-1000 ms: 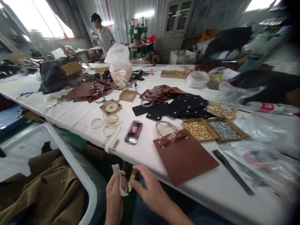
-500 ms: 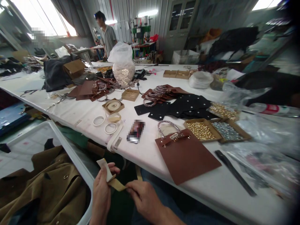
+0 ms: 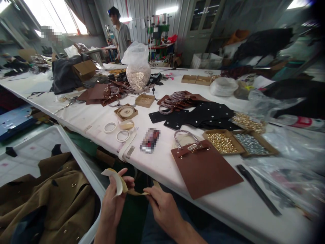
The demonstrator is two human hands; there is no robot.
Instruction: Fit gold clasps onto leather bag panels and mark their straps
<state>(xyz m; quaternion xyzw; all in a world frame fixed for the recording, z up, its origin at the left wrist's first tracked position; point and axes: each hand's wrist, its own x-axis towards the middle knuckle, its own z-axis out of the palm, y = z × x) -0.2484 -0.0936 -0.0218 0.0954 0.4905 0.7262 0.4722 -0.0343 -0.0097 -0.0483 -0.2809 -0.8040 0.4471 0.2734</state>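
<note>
Below the table's front edge, my left hand (image 3: 114, 196) is closed around a tan strip with a white face (image 3: 120, 183), like a length of tape. Its pale end sticks up and curls over beside my thumb. My right hand (image 3: 165, 208) pinches the strip further along, and the tan part between the two hands shows nearly edge-on. More of the tan band (image 3: 156, 184) shows behind my right hand. Nearest on the table lies a brown bag panel (image 3: 205, 173) with a wrapped handle and a metal clasp.
A white bin (image 3: 98, 189) with brown fabric pieces stands at my left. On the table (image 3: 157, 162) lie tape rolls (image 3: 123, 136), a phone (image 3: 150, 140), black pieces (image 3: 200, 115), trays of gold studs (image 3: 222, 142) and silver studs (image 3: 250, 144), and a black bar (image 3: 259, 189). A person (image 3: 122, 37) stands behind.
The strip's white end has bent over and curled more, and the stretch between my hands has turned edge-on. The camera view has shifted slightly. Both hands keep hold.
</note>
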